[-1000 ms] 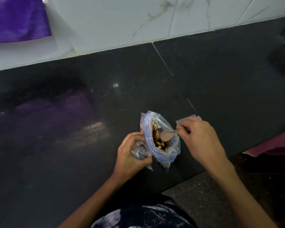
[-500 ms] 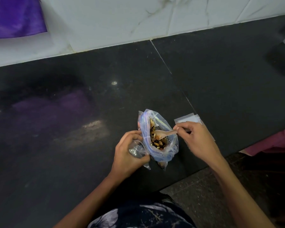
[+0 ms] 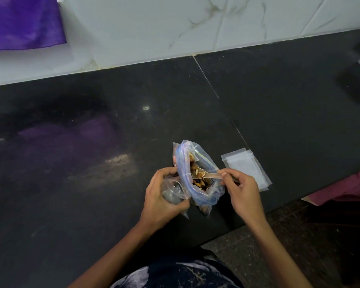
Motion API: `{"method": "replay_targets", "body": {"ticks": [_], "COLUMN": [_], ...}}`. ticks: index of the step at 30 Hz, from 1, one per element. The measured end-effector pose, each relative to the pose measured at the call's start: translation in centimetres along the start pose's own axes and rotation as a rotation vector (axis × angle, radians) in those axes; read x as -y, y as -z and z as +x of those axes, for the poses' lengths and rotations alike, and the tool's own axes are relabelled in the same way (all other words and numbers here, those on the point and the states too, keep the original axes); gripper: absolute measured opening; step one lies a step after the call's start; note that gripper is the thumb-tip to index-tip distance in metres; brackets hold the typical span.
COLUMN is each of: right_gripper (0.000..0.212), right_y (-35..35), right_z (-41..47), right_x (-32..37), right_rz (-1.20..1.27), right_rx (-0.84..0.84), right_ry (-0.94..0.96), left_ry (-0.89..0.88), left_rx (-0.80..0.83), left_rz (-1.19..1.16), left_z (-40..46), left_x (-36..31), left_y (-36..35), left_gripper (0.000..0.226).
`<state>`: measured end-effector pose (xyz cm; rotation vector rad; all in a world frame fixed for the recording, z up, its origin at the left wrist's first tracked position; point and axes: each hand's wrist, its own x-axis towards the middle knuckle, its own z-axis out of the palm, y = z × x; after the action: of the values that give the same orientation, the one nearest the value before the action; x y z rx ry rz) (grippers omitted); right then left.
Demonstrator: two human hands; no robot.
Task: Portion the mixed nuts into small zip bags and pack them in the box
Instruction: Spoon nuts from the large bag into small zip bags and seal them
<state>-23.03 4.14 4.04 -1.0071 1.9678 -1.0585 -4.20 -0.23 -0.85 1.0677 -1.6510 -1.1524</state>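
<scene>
Since a second ago, nuts have filled the spoon (image 3: 206,175), pinched by the right hand (image 3: 240,191). Its handle lies crosswise, bowl leftward in the big bag (image 3: 197,179). Just beyond, the left hand (image 3: 160,196) grips the small zip bag (image 3: 173,191).

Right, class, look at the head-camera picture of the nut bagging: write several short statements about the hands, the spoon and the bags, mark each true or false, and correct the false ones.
1. The right hand pinches the handle of a spoon. True.
2. The spoon's bowl is empty. False: it holds a nut or two, over the open mouth of the large bag of mixed nuts.
3. The left hand grips a small clear bag beside the large bag. True.
4. The flat empty zip bags lie on the counter to the left of the left hand. False: they lie to the right, behind the right hand.
5. The large bag is sealed. False: its mouth is open.
</scene>
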Motion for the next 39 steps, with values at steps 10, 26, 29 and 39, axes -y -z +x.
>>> {"method": "replay_targets", "body": {"ticks": [10, 26, 29, 39], "right_gripper": [0.027, 0.026, 0.024, 0.021], "right_y": [0.6, 2.4, 3.3, 0.9], "right_z": [-1.2, -1.3, -1.8, -3.4], "right_x": [0.0, 0.2, 2.2, 7.4], "right_rz": [0.117, 0.116, 0.150, -0.010], "right_rx": [-0.050, -0.145, -0.135, -0.015], "right_ry": [0.073, 0.066, 0.116, 0.414], "left_ry": [-0.101, -0.305, -0.278, -0.255], "left_rx": [-0.106, -0.197, -0.189, -0.161], "left_rz": [-0.022, -0.067, -0.070, -0.137], "left_z": [-1.4, 1.0, 1.4, 2.3], "left_x": [0.0, -1.4, -1.9, -2.4], "left_y": [1.4, 0.8, 0.6, 0.5], "left_gripper": [0.072, 0.090, 0.092, 0.095]}}
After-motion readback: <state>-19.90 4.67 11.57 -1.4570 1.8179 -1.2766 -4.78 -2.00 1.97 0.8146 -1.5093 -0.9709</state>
